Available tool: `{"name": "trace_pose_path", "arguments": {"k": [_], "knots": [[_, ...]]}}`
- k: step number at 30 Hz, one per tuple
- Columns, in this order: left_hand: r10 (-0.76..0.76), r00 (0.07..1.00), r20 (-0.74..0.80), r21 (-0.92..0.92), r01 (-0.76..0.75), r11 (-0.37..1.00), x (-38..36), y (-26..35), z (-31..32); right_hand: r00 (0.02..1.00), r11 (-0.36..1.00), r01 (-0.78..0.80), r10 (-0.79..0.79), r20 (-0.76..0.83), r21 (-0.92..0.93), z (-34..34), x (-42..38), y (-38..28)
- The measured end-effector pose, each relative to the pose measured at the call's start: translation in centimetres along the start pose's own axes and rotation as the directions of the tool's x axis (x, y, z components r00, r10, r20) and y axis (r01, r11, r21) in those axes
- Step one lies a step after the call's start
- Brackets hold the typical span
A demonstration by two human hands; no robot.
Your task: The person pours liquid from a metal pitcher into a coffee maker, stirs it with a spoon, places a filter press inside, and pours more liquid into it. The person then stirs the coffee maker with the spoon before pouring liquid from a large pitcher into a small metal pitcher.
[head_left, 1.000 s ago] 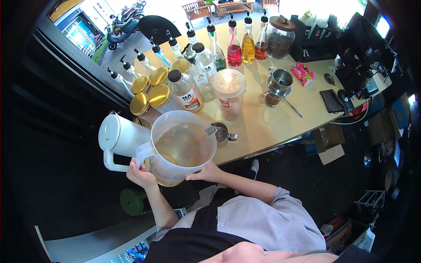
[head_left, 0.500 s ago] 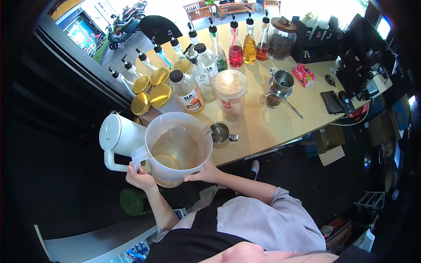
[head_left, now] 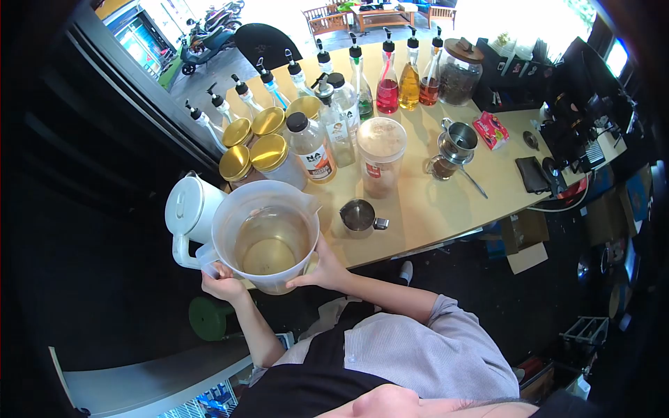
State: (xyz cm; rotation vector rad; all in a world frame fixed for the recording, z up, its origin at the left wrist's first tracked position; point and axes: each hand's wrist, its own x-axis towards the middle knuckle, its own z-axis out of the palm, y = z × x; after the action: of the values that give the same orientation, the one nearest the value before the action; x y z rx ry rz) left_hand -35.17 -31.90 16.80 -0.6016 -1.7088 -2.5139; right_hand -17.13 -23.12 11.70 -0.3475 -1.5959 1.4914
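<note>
A large translucent plastic pitcher (head_left: 230,209) with pale brownish liquid in the bottom is held between both hands at the table's near edge. My left hand (head_left: 223,284) is closed around its handle on the left. My right hand (head_left: 324,270) grips the lower right side, thumb toward the front. Just behind and left of it stands a white lidded jug (head_left: 187,202). To the right, a small metal measuring cup (head_left: 359,216) sits on the table, and beyond it a tall clear container with a pale lid (head_left: 380,150).
Gold-lidded jars (head_left: 268,152), a black-capped bottle (head_left: 312,150) and several pump bottles (head_left: 387,87) line the back of the wooden table (head_left: 411,216). A metal drip filter (head_left: 456,143) over a glass, a pink packet (head_left: 490,130) and a black pouch (head_left: 532,175) lie farther right.
The pitcher has shifted left and turned more upright toward me, showing more of its bottom and liquid. Both hands stay on it. The view has shifted slightly.
</note>
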Motion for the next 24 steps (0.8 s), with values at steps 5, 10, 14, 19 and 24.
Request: {"name": "trace_pose_path", "arguments": {"k": [5, 10, 14, 19, 24], "knots": [[0.153, 0.984, -0.094, 0.101, -0.143, 0.985, 0.6, -4.3, -1.4, 0.998, 0.991, 0.053, -0.048, 0.048, -0.119, 0.2, 1.8, -0.7], [-0.004, 0.996, -0.088, -0.011, 0.003, 1.000, 0.2, -5.3, -2.6, 0.990, 0.945, 0.079, -0.037, 0.138, -0.318, 0.4, 3.3, -1.9], [0.216, 0.974, 0.074, 0.366, -0.228, 0.902, 0.0, -5.3, -2.0, 0.988, 0.952, 0.073, -0.028, 0.155, -0.298, 0.4, 3.5, -1.5], [-0.003, 0.997, 0.083, 0.288, -0.021, 0.957, 0.3, -5.6, -4.6, 0.993, 0.958, 0.072, -0.042, 0.111, -0.279, 0.5, 2.5, -0.6], [0.407, 0.913, 0.010, 0.410, -0.375, 0.831, -2.9, -4.0, -6.2, 0.995, 0.955, 0.101, -0.095, 0.034, -0.280, -1.8, -1.1, -0.5]]}}
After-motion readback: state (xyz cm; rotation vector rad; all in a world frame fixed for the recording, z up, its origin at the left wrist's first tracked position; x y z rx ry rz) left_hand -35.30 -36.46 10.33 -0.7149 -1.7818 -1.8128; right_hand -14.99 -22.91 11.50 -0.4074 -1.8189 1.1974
